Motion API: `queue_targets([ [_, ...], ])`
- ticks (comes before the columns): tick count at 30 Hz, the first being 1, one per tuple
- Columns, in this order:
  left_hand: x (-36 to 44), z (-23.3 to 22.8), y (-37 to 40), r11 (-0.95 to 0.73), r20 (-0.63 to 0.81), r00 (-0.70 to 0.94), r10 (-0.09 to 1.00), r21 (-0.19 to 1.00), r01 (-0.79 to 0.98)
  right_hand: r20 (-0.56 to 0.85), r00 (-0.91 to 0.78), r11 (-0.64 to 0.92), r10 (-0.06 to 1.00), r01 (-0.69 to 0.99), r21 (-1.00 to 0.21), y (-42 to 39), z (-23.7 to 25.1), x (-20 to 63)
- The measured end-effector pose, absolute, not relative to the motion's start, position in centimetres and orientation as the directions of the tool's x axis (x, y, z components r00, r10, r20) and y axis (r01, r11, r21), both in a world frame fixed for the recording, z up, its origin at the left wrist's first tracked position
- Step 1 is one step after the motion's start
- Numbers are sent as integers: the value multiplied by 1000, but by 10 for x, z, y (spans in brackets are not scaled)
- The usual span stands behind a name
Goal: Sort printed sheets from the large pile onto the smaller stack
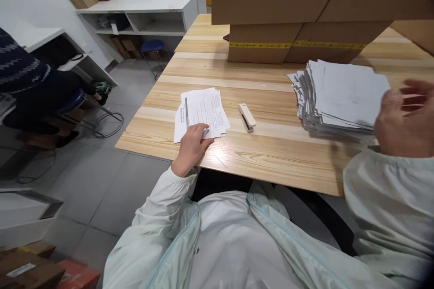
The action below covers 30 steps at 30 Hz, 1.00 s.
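Note:
My left hand [192, 146] is at the near edge of a small pile of printed sheets [201, 106], its thumb and fingers closed around the edge, where a corner seems to curl up. Just right of that pile lies a cream stapler [247, 117], touched by neither hand. At the far right, my right hand [407, 117] hovers beside a tall, uneven stack of papers [349, 90]. Its fingers are half bent with gaps between them, slightly blurred, and nothing shows in them.
Large cardboard boxes [264, 43] stand stacked at the back of the wooden table [271, 158]. A seated person [44, 86] is at the left. Behind are a white shelf unit [135, 4] and a blue stool [152, 46]. Cartons [30, 266] lie on the floor at lower left.

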<state>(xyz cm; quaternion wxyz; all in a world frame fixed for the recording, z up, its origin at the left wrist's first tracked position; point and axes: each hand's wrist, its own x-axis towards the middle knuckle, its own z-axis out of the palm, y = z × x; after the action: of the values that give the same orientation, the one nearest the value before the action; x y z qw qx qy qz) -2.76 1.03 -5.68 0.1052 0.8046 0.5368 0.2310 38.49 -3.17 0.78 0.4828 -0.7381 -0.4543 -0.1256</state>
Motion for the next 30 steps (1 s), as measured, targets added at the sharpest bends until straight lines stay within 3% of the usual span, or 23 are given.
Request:
queue_targets([
  [1,-28,-57,11,-398,259,314,914,407,822,570,541,-4,618,727,-687,-37,12,359],
  [2,-28,-58,11,-393,259,309,915,398,829,433,493,93,755,573,-815,-39,16,332],
  [3,-28,-58,11,-387,256,305,917,392,835,245,360,108,900,359,-927,-38,20,307],
  [4,-27,-58,12,-381,251,302,920,388,839,84,184,56,979,154,-986,-35,22,283],
  [6,-26,-59,11,-370,244,293,924,387,845,-126,-127,-139,984,-99,-985,-20,24,242],
  [8,-25,-60,10,-368,254,286,924,394,842,-227,-257,-278,939,-181,-943,3,21,211],
  [12,-23,-63,8,-332,281,224,933,433,838,-334,-223,-378,916,-196,-905,46,3,174],
  [17,-25,-65,10,-162,330,-60,942,605,780,-414,-94,-424,905,-161,-891,59,-14,158],
  [21,-28,-61,9,-134,378,-194,905,687,714,-415,-70,-421,907,-119,-899,52,-12,159],
  [25,-32,-61,9,-208,399,-114,910,675,708,-370,-54,-374,927,-77,-924,49,-11,164],
  [30,-33,-62,11,-262,276,92,957,675,690,-415,-50,-416,908,-23,-909,49,-12,166],
])
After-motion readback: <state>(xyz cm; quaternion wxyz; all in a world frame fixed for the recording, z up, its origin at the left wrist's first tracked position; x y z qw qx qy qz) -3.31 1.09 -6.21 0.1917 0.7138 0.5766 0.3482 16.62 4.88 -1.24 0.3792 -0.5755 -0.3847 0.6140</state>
